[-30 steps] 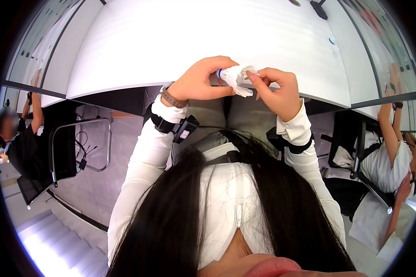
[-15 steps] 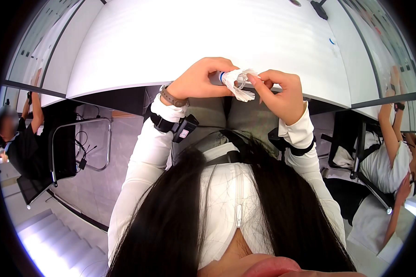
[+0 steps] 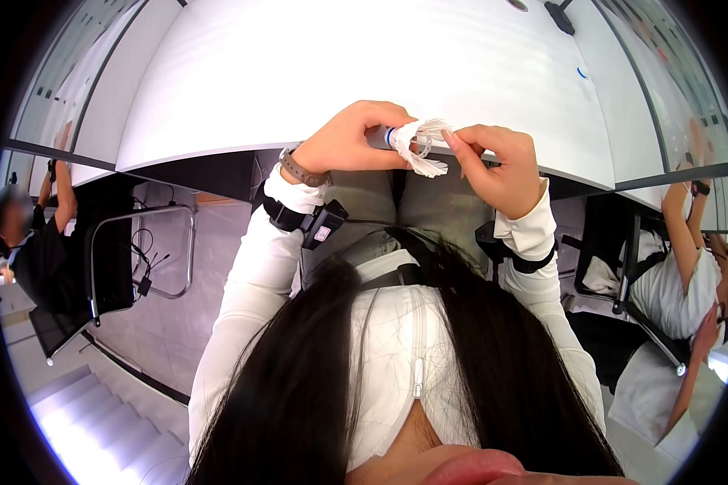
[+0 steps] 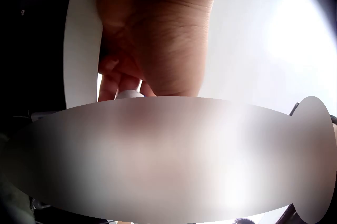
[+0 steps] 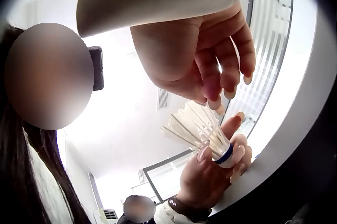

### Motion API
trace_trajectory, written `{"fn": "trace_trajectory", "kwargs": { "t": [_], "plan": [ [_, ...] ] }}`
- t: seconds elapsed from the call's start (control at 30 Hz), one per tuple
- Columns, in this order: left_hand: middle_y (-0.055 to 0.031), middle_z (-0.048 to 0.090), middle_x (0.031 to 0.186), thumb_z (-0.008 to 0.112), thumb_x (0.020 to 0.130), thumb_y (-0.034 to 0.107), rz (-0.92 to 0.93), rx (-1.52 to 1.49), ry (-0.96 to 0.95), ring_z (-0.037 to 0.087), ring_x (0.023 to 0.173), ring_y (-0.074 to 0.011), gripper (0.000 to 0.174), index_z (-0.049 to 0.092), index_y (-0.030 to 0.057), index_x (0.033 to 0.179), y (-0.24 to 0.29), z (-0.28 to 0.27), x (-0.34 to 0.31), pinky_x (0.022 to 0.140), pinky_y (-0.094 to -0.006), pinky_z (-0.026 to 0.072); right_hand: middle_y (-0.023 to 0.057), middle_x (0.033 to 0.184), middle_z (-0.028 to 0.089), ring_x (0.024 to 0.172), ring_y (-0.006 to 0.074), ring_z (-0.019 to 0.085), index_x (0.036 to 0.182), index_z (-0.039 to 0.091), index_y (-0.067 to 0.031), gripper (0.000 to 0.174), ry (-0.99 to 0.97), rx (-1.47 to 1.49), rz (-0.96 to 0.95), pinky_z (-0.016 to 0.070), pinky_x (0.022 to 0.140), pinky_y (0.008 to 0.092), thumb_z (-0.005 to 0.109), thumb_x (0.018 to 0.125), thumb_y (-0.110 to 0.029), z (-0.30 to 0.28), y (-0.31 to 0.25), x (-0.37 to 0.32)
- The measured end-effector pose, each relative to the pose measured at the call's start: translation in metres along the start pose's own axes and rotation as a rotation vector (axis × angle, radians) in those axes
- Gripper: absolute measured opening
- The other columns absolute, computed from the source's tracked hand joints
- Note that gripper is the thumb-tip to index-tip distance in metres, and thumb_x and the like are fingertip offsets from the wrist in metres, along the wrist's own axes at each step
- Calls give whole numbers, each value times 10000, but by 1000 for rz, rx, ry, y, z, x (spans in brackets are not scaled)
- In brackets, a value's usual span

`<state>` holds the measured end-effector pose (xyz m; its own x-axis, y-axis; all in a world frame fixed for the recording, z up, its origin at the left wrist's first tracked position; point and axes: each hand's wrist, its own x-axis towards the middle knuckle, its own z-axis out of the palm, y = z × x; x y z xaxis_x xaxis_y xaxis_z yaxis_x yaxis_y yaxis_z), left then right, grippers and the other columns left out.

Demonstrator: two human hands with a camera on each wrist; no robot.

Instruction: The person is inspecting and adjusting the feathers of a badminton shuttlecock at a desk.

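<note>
A white feathered shuttlecock [image 3: 421, 147] with a blue band is held just over the table's near edge, its feathers facing right. My left hand [image 3: 352, 139] grips it near the base between thumb and fingers. At the feather tips, the thumb and forefinger of my right hand [image 3: 500, 168] pinch the edge. In the right wrist view, the shuttlecock [image 5: 197, 129] shows its splayed feathers below my right hand [image 5: 184, 55], with my left hand [image 5: 202, 182] round its base. A blur hides much of the left wrist view below my left hand [image 4: 158, 39].
The white table [image 3: 299, 73] has a low partition on each side. A black object [image 3: 558, 18] lies at the back right, with a small blue-and-white item [image 3: 582, 73] nearer. People sit at both sides, one by a black chair [image 3: 109, 250] at the left.
My right hand has shifted slightly right and down, from over the feathers to their outer tips. The shuttlecock has turned so its feather opening shows more.
</note>
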<state>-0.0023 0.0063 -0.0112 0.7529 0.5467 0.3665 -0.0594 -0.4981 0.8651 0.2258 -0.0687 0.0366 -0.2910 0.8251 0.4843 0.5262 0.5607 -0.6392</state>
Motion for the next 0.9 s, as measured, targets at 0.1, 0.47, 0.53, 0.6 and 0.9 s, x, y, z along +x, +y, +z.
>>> {"fn": "trace_trajectory", "kwargs": {
  "t": [0.1,0.47,0.53,0.6,0.9],
  "plan": [
    [-53,670,888,789,739,107,-9,-2,2,602,825,-161,265,711,42,984,1,0,0,776,-289,464,67,576,604,457,147,545,763,680,-25,128,9,-37,-39,403,456,265,697,861,-105,0,1,0],
    [-64,675,883,787,740,112,1,4,2,614,807,-174,289,711,38,1008,1,0,0,762,-296,475,59,541,572,439,163,530,702,631,-41,161,22,-85,-131,388,448,278,685,849,-78,1,1,1],
    [-67,676,883,787,740,112,7,-11,9,615,802,-176,295,711,37,1016,0,1,0,759,-296,476,63,547,571,442,165,529,704,629,-36,161,21,-69,-138,388,450,275,681,852,-73,1,0,1],
    [-64,673,879,790,738,111,6,-17,6,613,805,-175,308,712,37,1026,-1,1,0,758,-294,476,67,555,573,450,155,529,710,629,-27,161,5,-26,-102,389,457,270,676,858,-70,1,0,1],
    [-49,661,869,804,732,117,-23,-10,2,598,813,-156,341,713,38,1051,-3,1,-1,735,-283,466,46,608,618,522,78,552,792,662,22,172,-131,244,153,408,504,230,637,917,-93,2,4,0]
  ]
}}
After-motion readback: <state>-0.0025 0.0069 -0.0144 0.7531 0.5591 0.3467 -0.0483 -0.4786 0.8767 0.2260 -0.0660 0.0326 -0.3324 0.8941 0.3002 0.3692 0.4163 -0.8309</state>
